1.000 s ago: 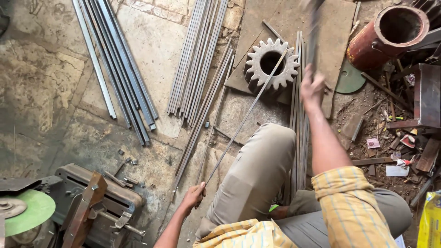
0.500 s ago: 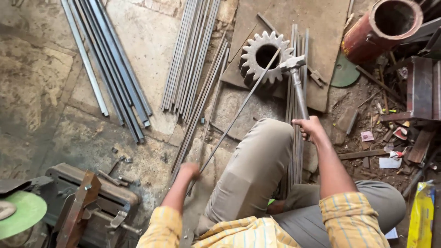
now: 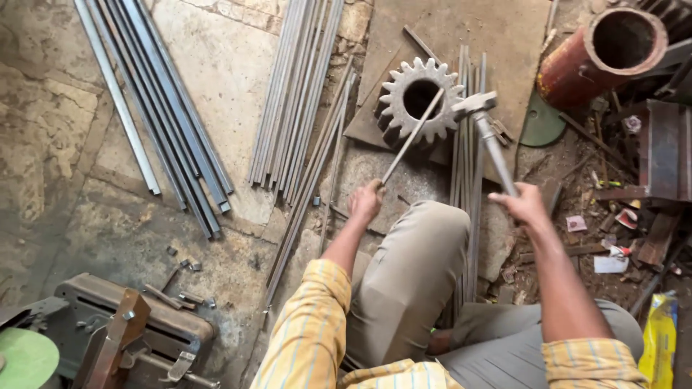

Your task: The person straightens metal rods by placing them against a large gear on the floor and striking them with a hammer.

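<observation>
Rod bundles [image 3: 295,94] and pipe [image 3: 602,50] flank gear [image 3: 420,101].

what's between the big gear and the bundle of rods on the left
In the head view, only bare stone floor separates the gear from the rod bundle; nothing lies there.

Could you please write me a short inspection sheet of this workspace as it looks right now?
Surface: rough stone floor, with a flat metal plate under the work.
Job's things: thin steel rod laid across a large gear; hammer with its head beside the gear's rim.
Clutter: bundle of angle bars at left, bundle of thin rods in the middle, more rods by the knee, scraps at right.
Hands: left hand grips the rod's near end; right hand grips the hammer handle.
Cables: nothing seen.
Surroundings: rusty red pipe at top right, cutting machine at bottom left, yellow packet at bottom right.
</observation>
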